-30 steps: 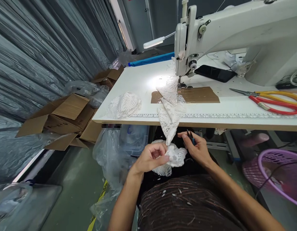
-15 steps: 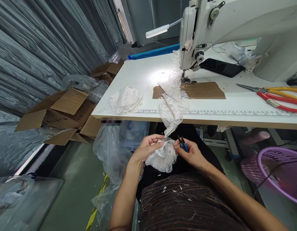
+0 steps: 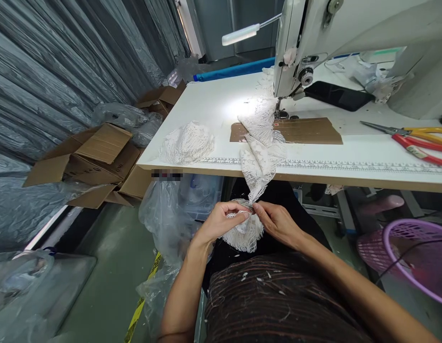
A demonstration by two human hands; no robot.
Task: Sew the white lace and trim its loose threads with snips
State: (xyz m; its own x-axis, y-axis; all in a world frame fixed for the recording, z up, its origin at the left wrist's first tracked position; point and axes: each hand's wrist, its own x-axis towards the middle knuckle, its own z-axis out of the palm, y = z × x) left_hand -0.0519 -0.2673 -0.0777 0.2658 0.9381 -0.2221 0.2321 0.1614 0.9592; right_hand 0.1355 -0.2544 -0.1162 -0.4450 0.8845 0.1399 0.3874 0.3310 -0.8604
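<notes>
Over my lap, my left hand [image 3: 224,220] pinches a white lace piece [image 3: 245,238] between thumb and fingers. My right hand [image 3: 278,223] is closed at the same spot, its fingertips meeting the lace. A dark sliver of the thread snips [image 3: 250,208] shows between the two hands; their blue handles are hidden by my right hand. From there a lace strip [image 3: 258,164] runs up over the table edge and on towards the needle of the sewing machine [image 3: 287,57]. Another bunched lace pile [image 3: 188,143] lies on the left of the table.
On the white table [image 3: 202,105] are a brown cardboard strip [image 3: 310,131], a printed ruler, a black phone [image 3: 338,95] and red- and yellow-handled tools [image 3: 421,143]. Open cartons [image 3: 102,147] stand left, a purple basket [image 3: 388,243] right. Clear plastic bags hang below the table edge.
My right hand has moved left and turned, bringing the snips in to the lace beside my left fingertips. The blue handles no longer show. The view has shifted slightly.
</notes>
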